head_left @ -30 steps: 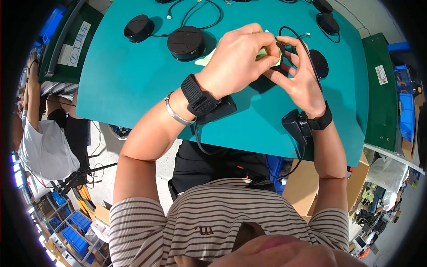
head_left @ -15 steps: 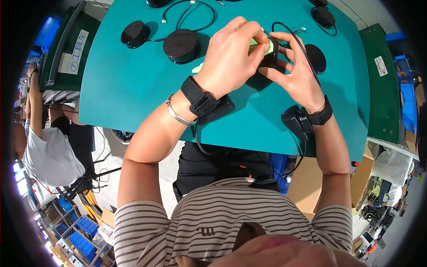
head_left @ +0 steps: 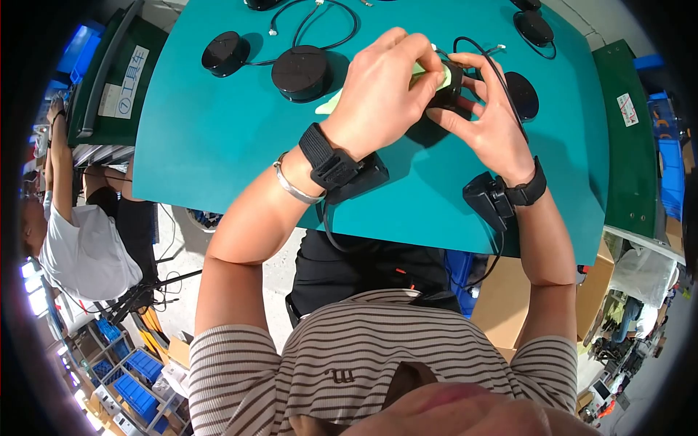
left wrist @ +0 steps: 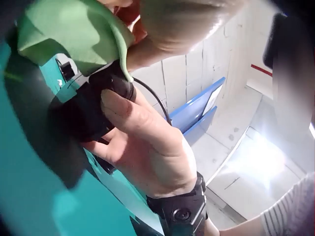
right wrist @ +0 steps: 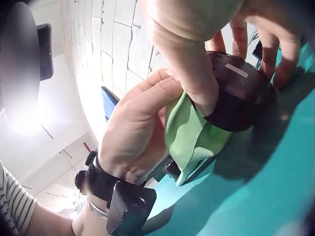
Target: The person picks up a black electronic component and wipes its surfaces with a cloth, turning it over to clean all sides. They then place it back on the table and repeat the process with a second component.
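Note:
A black round puck-like device (right wrist: 241, 91) with a cable is held up over the teal table. My right hand (head_left: 494, 131) grips it by the edge, thumb on the near side and fingers spread round the far side. The pale label on its flat face shows in the right wrist view. My left hand (head_left: 385, 94) pinches a light green cloth (right wrist: 189, 135) against the device's other side. One corner of the cloth hangs down below the left hand. In the left wrist view the cloth (left wrist: 74, 37) covers part of the device.
Similar black round devices (head_left: 300, 73) with cables lie around the teal table (head_left: 291, 160), one (head_left: 521, 98) just beyond my right hand. Green cabinets (head_left: 622, 138) flank the table. Another person (head_left: 87, 251) in a white shirt sits at the left. A cardboard box (head_left: 502, 291) stands below the table.
The left hand and cloth have shifted slightly over the device, which has turned a little in the right hand. Both hands keep their holds.

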Available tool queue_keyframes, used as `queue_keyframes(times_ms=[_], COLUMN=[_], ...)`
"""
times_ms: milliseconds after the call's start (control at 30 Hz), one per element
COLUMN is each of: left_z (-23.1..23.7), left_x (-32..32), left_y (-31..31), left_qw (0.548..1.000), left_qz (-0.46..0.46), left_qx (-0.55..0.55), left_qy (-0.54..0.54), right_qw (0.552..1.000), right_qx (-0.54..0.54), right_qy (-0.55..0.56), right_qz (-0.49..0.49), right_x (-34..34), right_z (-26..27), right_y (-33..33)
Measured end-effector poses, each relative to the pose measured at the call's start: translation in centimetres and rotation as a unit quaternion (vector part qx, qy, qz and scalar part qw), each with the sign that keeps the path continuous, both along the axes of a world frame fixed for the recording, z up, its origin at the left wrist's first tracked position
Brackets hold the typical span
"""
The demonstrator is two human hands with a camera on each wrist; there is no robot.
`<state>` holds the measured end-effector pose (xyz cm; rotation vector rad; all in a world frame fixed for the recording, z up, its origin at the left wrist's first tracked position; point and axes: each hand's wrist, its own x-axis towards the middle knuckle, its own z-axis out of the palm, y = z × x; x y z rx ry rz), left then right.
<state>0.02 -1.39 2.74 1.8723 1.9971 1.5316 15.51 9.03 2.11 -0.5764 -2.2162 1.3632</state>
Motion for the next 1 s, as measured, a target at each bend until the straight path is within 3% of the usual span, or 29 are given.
queue_keyframes(times_ms=[133,300,400,500,533,600,667,733,833,1000], left_z=[0.1,-0.6,-1.2,-0.2,-0.4,-0.3,0.1,0.4,0.0,0.5], left_x=[0.9,-1.3,-2.3,-2.3,-2.3,-2.1,-1.4,-1.2,-1.4,-0.7], left_y=[-0.4,0.3,0.5,0.3,0.4,0.5,0.0,-0.1,0.2,0.3], left_qw=[0.999,0.999,0.995,0.977,0.977,0.976,0.98,0.997,0.996,0.98], left_qz=[-0.025,0.047,0.057,0.008,0.008,-0.118,-0.096,-0.044,-0.087,-0.1], left_qx=[-0.029,-0.006,-0.052,-0.068,-0.067,-0.067,-0.096,-0.059,-0.022,-0.098], left_qy=[-0.013,0.003,-0.07,-0.204,-0.202,-0.171,-0.142,-0.029,-0.015,-0.139], right_qw=[1.0,0.999,1.0,1.0,1.0,1.0,1.0,1.0,1.0,1.0], right_qx=[0.004,0.03,0.02,0.022,0.022,-0.001,0.001,0.002,0.008,-0.024], right_qy=[0.007,0.015,0.006,-0.001,0.0,0.008,0.007,0.007,-0.007,-0.007], right_qz=[0.002,0.012,0.012,0.011,0.011,0.017,0.017,0.015,0.018,0.01], right_x=[0.1,0.0,0.1,0.1,0.1,0.1,0.1,0.1,0.2,0.2], right_z=[-0.1,-0.5,-0.4,-0.4,-0.3,-0.3,-0.3,-0.2,-0.1,-0.2], right_y=[0.2,0.1,0.2,0.2,0.3,0.3,0.2,0.2,0.2,0.3])
